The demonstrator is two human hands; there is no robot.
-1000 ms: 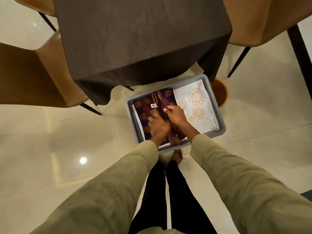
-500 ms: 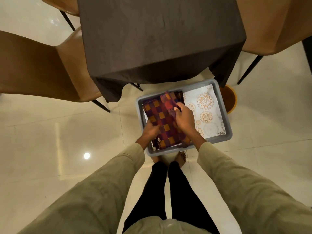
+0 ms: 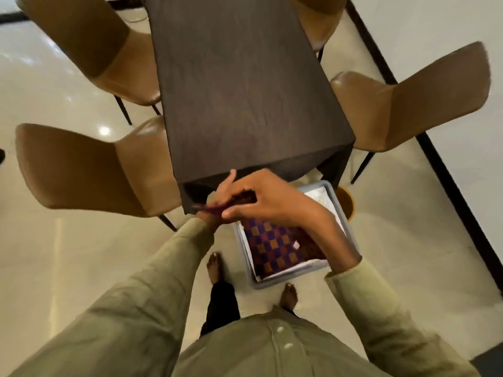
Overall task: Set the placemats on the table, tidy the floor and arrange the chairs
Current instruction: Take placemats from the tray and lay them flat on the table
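Fingers of our right hand (image 3: 268, 198) pinch the edge of a dark purple-and-orange checked placemat (image 3: 239, 198), blurred and lifted just before the near end of the dark brown cloth-covered table (image 3: 239, 85). Our left hand (image 3: 221, 194) sits under the mat, mostly hidden; we cannot tell its grip. Below the table's near end, a grey plastic tray (image 3: 272, 281) on the floor holds another checked mat (image 3: 275, 246). Tan leather chairs (image 3: 87, 170) flank the table.
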